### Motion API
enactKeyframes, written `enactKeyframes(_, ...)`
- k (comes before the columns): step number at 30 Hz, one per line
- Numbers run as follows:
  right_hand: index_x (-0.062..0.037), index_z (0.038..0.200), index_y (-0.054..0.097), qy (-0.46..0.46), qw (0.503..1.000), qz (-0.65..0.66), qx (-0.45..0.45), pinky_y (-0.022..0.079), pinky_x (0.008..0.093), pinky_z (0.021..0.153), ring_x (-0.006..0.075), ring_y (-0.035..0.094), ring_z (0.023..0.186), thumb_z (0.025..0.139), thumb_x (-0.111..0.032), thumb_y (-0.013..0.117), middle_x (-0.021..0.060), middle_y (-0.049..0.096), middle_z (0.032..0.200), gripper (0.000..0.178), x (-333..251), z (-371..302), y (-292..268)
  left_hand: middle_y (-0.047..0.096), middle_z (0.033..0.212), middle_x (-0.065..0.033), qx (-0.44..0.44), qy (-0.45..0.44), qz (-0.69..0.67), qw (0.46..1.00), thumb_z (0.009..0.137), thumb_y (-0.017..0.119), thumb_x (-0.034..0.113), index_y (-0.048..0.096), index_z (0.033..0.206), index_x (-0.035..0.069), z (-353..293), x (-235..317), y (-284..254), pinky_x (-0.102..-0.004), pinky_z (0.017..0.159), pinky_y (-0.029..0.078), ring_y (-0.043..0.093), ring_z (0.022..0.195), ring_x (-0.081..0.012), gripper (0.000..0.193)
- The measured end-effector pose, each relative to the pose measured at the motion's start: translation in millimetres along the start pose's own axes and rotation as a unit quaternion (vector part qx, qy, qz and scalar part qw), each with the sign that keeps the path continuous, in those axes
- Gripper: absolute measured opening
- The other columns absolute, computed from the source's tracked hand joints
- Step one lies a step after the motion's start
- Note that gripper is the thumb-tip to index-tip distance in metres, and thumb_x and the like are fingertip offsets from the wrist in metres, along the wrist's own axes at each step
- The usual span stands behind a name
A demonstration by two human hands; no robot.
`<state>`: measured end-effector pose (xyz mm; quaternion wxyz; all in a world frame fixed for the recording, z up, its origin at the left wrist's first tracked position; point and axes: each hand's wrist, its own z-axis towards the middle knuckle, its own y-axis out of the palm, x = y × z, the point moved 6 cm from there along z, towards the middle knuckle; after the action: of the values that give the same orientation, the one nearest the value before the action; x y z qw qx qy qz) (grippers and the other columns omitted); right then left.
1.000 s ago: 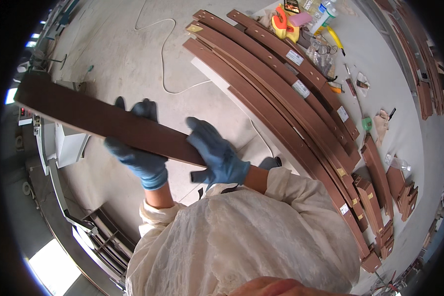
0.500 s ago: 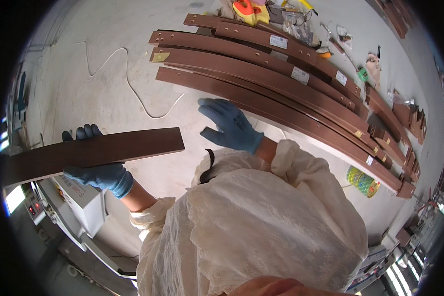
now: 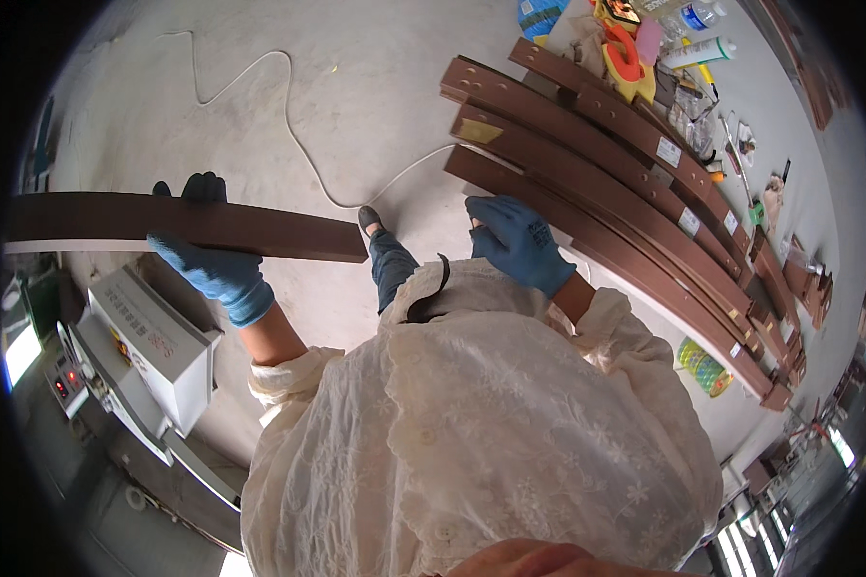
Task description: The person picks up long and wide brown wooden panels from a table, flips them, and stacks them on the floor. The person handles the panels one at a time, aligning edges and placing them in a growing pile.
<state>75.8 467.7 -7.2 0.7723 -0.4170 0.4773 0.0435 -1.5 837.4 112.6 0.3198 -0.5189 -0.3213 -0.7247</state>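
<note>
A long brown beam [image 3: 289, 231], seemingly wood or wood-coloured, is held up at the left by my left hand [image 3: 216, 274]. The blue-gloved fingers wrap round it, with fingertips over its far side and the palm at its near side. The beam's left end runs into the dark rim of the picture. My right hand [image 3: 524, 245], also in a blue glove, is in front of my waist with its fingers curled in and nothing visible in them. It is nearest the end of the closest of several brown beams [image 3: 597, 236] laid side by side at the right.
A white cable [image 3: 303, 144] snakes over the grey floor. A white box [image 3: 154, 337] and a machine with red lights [image 3: 64, 385] stand at lower left. An orange-and-yellow tool [image 3: 625, 62], bottles [image 3: 698, 53] and a green-yellow roll [image 3: 704, 365] are at the right. My foot [image 3: 369, 218] shows ahead.
My view has turned, so the laid beams sit further right. My right hand's spread fingers have curled in. My left hand still holds the beam, and my leg and foot have come into view.
</note>
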Motion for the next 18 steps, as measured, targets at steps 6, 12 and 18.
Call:
enactKeyframes(6, -0.0025, 0.113, 0.07, 0.128, 0.985, -0.018, 0.115, 0.055, 0.0429, 0.084, 0.0336, 0.07, 0.09, 0.089, -0.014, 0.072, 0.0162, 0.073, 0.1, 0.026, -17, 45, 84, 0.07, 0.112, -0.0224, -0.067, -0.09, -0.081, 0.99, 0.106, 0.043, 0.054, 0.048, 0.139, 0.005, 112, -70, -65, -0.0435, 0.1, 0.055, 0.069, 0.103, -0.0317, 0.059)
enactKeyframes(12, -0.0088, 0.113, 0.073, 0.323, 0.928, -0.061, 0.173, 0.055, 0.0445, 0.086, 0.0353, 0.07, 0.091, 0.093, -0.026, 0.069, 0.0144, 0.075, 0.099, 0.027, -32, 54, 146, 0.069, 0.117, -0.0209, -0.095, -0.182, -0.111, 0.972, 0.104, 0.047, 0.046, 0.049, 0.143, 0.007, 199, -118, -95, -0.0472, 0.101, 0.055, 0.07, 0.103, -0.032, 0.055)
enactKeyframes(18, -0.0111, 0.114, 0.073, 0.428, 0.851, -0.103, 0.287, 0.055, 0.0465, 0.085, 0.0381, 0.07, 0.097, 0.095, -0.031, 0.065, 0.0158, 0.075, 0.104, 0.028, -35, 23, 133, 0.066, 0.117, -0.0242, -0.173, -0.189, -0.055, 0.965, 0.101, 0.052, 0.05, 0.046, 0.142, 0.001, 230, -147, -20, -0.0462, 0.1, 0.055, 0.069, 0.103, -0.0343, 0.064)
